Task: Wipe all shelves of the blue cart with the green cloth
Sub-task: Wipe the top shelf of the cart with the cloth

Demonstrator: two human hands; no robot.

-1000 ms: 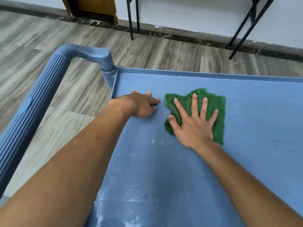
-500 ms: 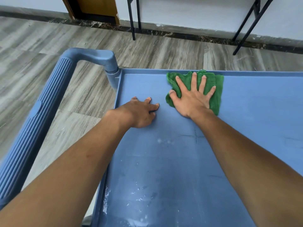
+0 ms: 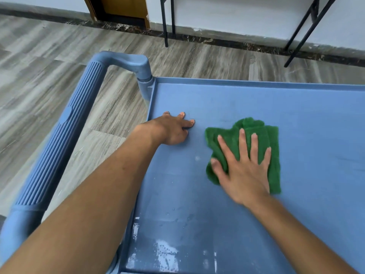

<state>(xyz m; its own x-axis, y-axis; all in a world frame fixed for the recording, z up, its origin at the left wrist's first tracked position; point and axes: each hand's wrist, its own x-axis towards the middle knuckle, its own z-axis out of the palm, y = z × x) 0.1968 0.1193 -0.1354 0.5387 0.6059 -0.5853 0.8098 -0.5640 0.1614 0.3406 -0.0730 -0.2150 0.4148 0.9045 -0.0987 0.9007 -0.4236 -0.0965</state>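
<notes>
The blue cart's top shelf [image 3: 316, 119] fills the right and lower part of the view, with a low raised rim. A crumpled green cloth [image 3: 233, 135] lies on it near the middle. My right hand [image 3: 243, 171] presses flat on the cloth, fingers spread. My left hand [image 3: 171, 130] rests palm down on the shelf by its left rim, a little left of the cloth, holding nothing. White smears and wet streaks [image 3: 166, 254] mark the shelf's near left part. The lower shelves are hidden.
The cart's ribbed blue push handle [image 3: 65, 135] runs along the left side, above grey wood-look floor [image 3: 49, 66]. Black metal furniture legs [image 3: 165, 22] stand by the white wall at the back, and a wooden door frame [image 3: 118, 8] is at top left.
My right hand has pulled the green cloth back from the shelf's far rim toward me and slightly right. My left hand has stayed planted by the left rim.
</notes>
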